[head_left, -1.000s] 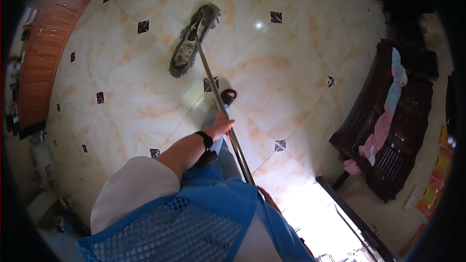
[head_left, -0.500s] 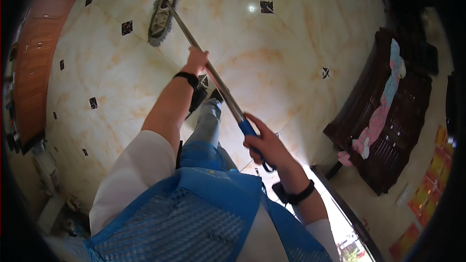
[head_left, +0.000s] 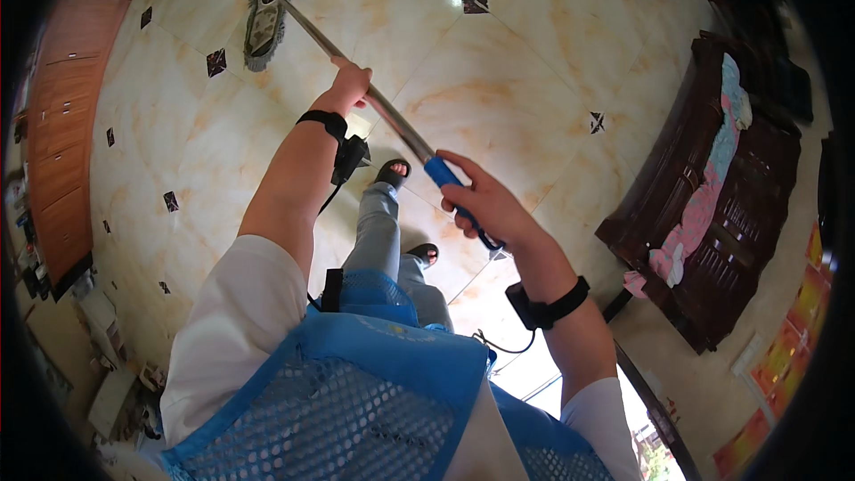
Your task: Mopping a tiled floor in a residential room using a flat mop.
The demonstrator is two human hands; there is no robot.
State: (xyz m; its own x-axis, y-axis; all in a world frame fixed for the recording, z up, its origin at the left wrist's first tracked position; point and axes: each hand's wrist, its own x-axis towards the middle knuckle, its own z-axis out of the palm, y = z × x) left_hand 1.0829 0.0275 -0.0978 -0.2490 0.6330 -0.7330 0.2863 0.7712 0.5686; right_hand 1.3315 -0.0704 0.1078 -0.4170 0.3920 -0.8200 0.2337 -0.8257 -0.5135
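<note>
A flat dust mop [head_left: 266, 21] with a grey fringed head lies against the tiled floor at the upper left. Its metal pole slants down toward me and ends in a blue grip [head_left: 443, 174]. Partway along the pole, my left hand [head_left: 351, 85] is wrapped round the metal. My right hand [head_left: 488, 203] closes on the blue grip near its end, the index finger stretched along it. Each wrist wears a black strap with a small device. My sandalled feet stand on the floor below the pole.
Pale marbled tiles with small dark inlays make up the floor [head_left: 499, 98]. Wooden cabinets [head_left: 67, 138] line the left side. At the right stands a dark wooden bench [head_left: 663, 178] with a pink and blue cloth [head_left: 704, 200] on it. Bright light enters through a doorway behind me.
The mop head has slid up and to the left, with both hands following along. More of my feet now shows as one foot comes into view beside the other.
</note>
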